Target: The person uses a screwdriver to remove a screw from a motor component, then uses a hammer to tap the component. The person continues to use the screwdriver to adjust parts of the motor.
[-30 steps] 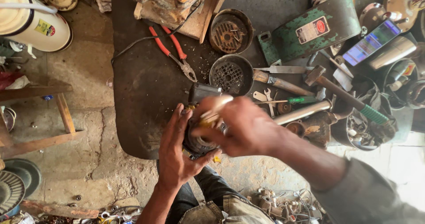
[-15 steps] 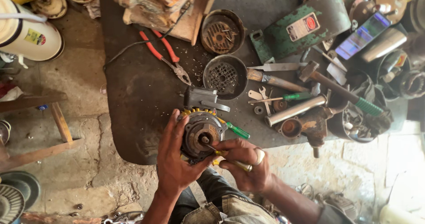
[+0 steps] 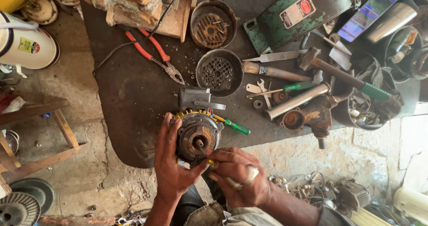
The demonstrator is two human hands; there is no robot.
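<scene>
My left hand (image 3: 171, 163) grips the left side of a small round electric motor (image 3: 197, 136), holding it at the near edge of the dark metal work plate (image 3: 129, 96). The motor's end cover faces up, with its shaft in the middle and yellow windings showing round the rim. My right hand (image 3: 236, 174) is closed round a thin yellow-handled tool (image 3: 209, 162), its tip against the lower part of the motor's cover. A ring sits on one finger. A green-handled screwdriver (image 3: 234, 126) lies just right of the motor.
Red-handled pliers (image 3: 154, 56), two round perforated covers (image 3: 219, 72), a hammer with green grip (image 3: 343, 76), a knife, spanners and a metal tube crowd the plate's far side. A green metal housing (image 3: 296, 14) lies beyond. A white bucket (image 3: 24, 43) and wooden stool stand left.
My right hand has come down off the top of the motor to its near side, now working the thin tool at the cover. The motor's face is uncovered.
</scene>
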